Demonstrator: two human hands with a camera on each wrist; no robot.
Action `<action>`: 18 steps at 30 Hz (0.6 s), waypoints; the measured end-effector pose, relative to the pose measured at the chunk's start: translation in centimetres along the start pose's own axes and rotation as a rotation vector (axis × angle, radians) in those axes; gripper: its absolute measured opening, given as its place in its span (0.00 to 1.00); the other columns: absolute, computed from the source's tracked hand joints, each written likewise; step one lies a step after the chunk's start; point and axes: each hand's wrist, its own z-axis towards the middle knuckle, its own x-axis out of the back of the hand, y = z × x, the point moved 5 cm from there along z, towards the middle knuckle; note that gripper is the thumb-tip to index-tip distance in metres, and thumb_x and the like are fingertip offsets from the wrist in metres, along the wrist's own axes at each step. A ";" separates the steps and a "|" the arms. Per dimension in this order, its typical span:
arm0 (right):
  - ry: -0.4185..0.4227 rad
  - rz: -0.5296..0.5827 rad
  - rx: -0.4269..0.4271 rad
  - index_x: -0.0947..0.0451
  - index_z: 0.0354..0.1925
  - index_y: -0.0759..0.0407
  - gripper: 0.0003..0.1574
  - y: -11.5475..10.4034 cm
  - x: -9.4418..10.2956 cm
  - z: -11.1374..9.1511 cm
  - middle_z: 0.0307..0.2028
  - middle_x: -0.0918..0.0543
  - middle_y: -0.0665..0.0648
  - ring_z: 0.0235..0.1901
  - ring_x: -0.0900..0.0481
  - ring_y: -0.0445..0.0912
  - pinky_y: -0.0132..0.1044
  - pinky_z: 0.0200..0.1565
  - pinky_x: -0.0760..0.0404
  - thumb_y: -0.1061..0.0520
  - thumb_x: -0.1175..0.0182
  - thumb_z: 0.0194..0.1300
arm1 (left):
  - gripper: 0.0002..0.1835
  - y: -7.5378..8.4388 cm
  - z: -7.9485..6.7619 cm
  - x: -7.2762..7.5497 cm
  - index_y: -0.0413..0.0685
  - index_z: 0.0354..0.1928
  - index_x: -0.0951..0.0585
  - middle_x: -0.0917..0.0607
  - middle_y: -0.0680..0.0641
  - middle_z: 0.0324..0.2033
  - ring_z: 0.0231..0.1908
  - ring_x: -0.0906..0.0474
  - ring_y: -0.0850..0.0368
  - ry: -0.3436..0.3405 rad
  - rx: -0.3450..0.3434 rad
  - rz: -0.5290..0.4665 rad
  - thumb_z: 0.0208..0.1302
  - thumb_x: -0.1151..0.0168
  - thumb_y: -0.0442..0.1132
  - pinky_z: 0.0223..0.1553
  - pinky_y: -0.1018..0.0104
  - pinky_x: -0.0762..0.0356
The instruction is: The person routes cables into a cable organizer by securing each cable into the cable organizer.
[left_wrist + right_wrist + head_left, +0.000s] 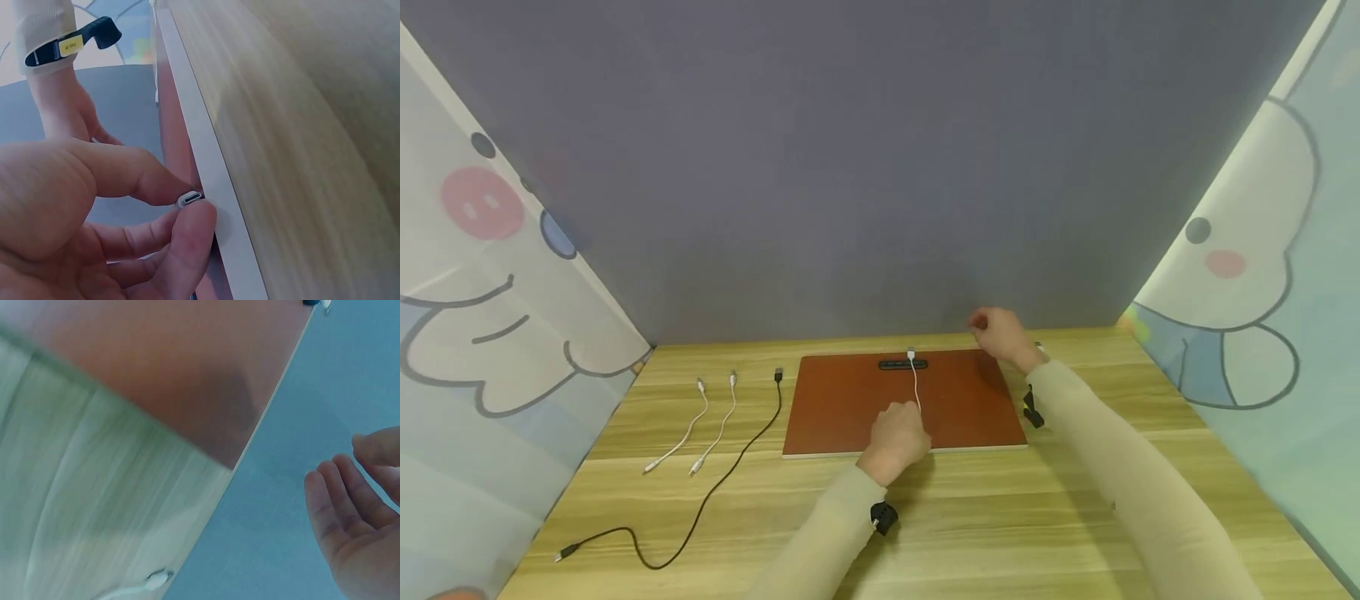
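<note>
My left hand (pixel 898 435) is over the front edge of the reddish-brown board (pixel 835 400). Its thumb and finger pinch the USB-C plug (pixel 190 199) of a short white charging cable (pixel 916 385). From there the cable runs back to a black cable clip strip (pixel 891 365) near the board's rear edge, its USB-A end lying across the strip. Above the board's back right corner, my right hand (pixel 1004 337) is raised with loosely bent fingers. Nothing shows between its thumb and fingertips in the right wrist view.
Left of the board lie two short white cables (pixel 687 437) and a long black cable (pixel 700 505) on the wooden table (pixel 1000 525). Another white cable end (pixel 159 579) rests right of the board, partly behind my right arm. A grey panel (pixel 880 167) rises behind.
</note>
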 end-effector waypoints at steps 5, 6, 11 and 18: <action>0.017 -0.100 -0.032 0.23 0.56 0.74 0.20 1.7 1.2 -0.2 0.50 0.18 0.72 0.49 0.20 0.65 0.59 0.52 0.22 0.64 0.48 0.71 | 0.13 0.0 0.0 0.1 0.44 0.20 0.22 0.25 0.49 0.16 0.18 0.32 0.54 -0.001 0.009 -0.001 0.60 0.31 0.32 0.18 0.62 0.33; 0.015 -0.128 -0.041 0.23 0.56 0.74 0.21 2.1 1.4 -0.2 0.51 0.19 0.73 0.51 0.21 0.66 0.61 0.53 0.23 0.65 0.49 0.70 | 0.13 0.0 0.0 0.1 0.44 0.20 0.22 0.25 0.49 0.16 0.18 0.33 0.55 -0.006 0.010 0.000 0.61 0.31 0.32 0.18 0.62 0.33; -0.019 -0.222 -0.085 0.28 0.61 0.75 0.29 3.5 2.2 -0.5 0.59 0.25 0.75 0.59 0.27 0.71 0.66 0.58 0.28 0.66 0.51 0.63 | 0.17 0.2 0.1 0.0 0.46 0.17 0.24 0.30 0.51 0.13 0.14 0.37 0.58 -0.024 0.007 0.021 0.63 0.32 0.32 0.16 0.65 0.38; -0.077 -0.307 -0.134 0.33 0.68 0.75 0.33 4.9 2.7 -1.0 0.66 0.32 0.78 0.66 0.35 0.73 0.67 0.65 0.36 0.65 0.50 0.65 | 0.18 0.1 0.2 0.0 0.47 0.15 0.26 0.30 0.51 0.13 0.16 0.35 0.56 -0.020 0.008 0.021 0.61 0.32 0.32 0.17 0.64 0.36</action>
